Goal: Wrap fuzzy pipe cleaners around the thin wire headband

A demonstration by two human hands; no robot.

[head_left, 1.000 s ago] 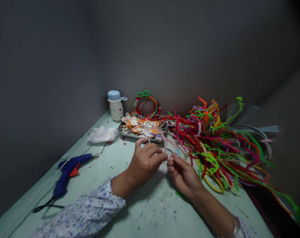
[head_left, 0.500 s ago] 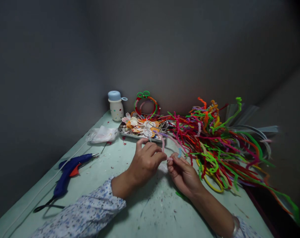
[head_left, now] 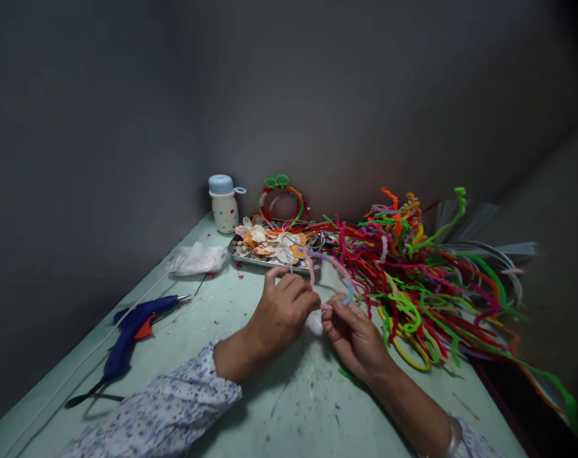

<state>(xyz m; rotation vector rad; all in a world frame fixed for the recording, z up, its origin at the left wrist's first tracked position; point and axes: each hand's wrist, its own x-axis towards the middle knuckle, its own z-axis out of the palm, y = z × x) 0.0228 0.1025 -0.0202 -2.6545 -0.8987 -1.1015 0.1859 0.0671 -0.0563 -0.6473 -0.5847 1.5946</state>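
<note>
Between my two hands, over the middle of the table, is a fuzzy pipe cleaner (head_left: 335, 261) in pink, purple and light blue, bent into an arch. My left hand (head_left: 288, 310) pinches it with thumb and fingertips from the left. From the right, my right hand (head_left: 353, 336) grips its pink part close to the left fingertips. Fingers hide the exact spot where the pink pieces meet. Just behind the hands lies a metal tray (head_left: 251, 259) heaped with shell-like white and orange pieces.
A blue glue gun (head_left: 124, 343) with a cord lies at left, near a plastic bag (head_left: 198, 259). A bottle (head_left: 225, 207) and decorated headbands (head_left: 281, 200) stand at the back. Right of my hands spreads a large pile of coloured pipe cleaners (head_left: 403, 267) on the green table (head_left: 312, 413).
The arched pipe cleaner has shifted slightly, its light blue part a little to the right. Both hands stay almost in place, still pinching.
</note>
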